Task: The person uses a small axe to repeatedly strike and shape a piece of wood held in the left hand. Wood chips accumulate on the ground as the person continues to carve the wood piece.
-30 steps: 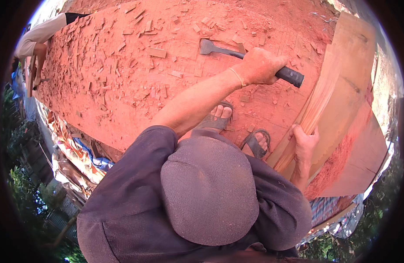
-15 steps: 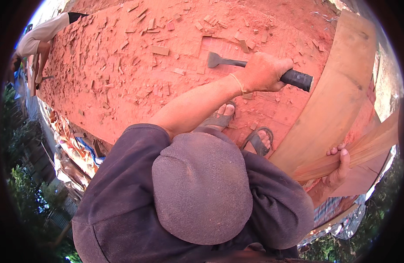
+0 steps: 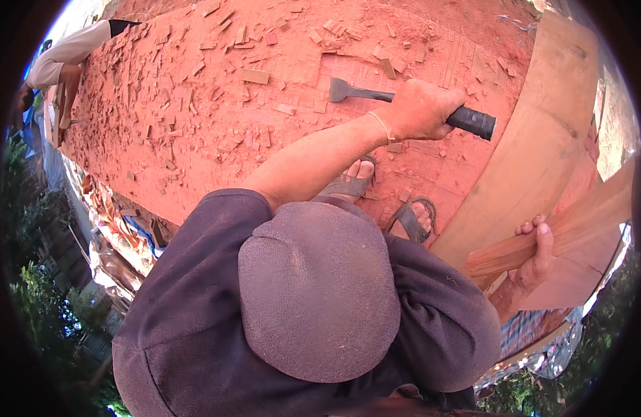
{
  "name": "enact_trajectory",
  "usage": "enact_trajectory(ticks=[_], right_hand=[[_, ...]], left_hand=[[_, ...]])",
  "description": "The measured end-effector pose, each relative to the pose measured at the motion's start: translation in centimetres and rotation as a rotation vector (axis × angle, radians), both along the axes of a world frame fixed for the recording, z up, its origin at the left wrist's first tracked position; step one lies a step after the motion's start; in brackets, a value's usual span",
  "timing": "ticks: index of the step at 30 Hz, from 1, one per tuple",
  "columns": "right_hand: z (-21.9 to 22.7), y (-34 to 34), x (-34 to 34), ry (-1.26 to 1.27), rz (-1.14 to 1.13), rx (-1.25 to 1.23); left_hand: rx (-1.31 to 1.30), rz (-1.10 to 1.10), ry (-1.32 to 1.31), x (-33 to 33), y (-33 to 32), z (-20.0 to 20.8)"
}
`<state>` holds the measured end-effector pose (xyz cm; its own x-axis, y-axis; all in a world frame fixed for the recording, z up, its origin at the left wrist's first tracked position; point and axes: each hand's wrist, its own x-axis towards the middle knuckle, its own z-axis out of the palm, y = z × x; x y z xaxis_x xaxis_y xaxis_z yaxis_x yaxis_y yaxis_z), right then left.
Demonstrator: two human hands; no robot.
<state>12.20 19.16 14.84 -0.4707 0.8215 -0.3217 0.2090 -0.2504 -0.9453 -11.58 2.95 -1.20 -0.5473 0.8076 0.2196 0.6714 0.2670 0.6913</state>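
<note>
My left hand (image 3: 422, 110) is closed round the black, tape-wrapped handle of a wide flat-bladed chisel (image 3: 344, 90). Its flared blade points left over the dusty red ground, clear of any wood. At the right, my right hand (image 3: 533, 266) grips a reddish-brown wooden piece (image 3: 584, 222), thumb on one side and fingertips showing over the other. That piece slants up to the right, and its near end overlaps a long, wide plank (image 3: 518, 156). The palm under the wood is hidden.
Wood chips (image 3: 254, 76) lie scattered over the red, sawdust-covered ground (image 3: 216, 163). My sandalled feet (image 3: 414, 221) stand between the chisel and the plank. Another person (image 3: 69, 55) bends at the far left. Crumpled sheeting (image 3: 112, 260) lines the left edge.
The wooden piece in my right hand has shifted slightly upward in the picture. My left hand and the chisel have barely moved. The person at the far left has moved an arm a little.
</note>
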Motion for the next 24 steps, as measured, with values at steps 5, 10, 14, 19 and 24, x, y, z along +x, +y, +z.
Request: enact_trajectory(ticks=[5,10,14,19,24], right_hand=[[-4.1,-3.1,-3.3,-0.067,0.014,0.116],[-8.2,-4.6,1.1,-0.463,0.336,0.113],[-2.4,-1.0,1.6,-0.108,0.001,-0.057],[-4.4,-4.4,-2.8,-0.049,-0.103,-0.043],[-9.4,-6.8,-0.3,-0.451,0.307,0.011]], left_hand=[[0.042,0.011,0.026,0.2,0.1,-0.7],[-0.024,-0.041,0.092,-0.5,-0.5,-1.0],[0.004,0.015,0.053,-0.5,-0.7,-1.0],[0.016,0.028,0.030,-1.1,-0.5,-1.4],[0.012,0.046,0.116,-1.8,-1.2,-0.1]])
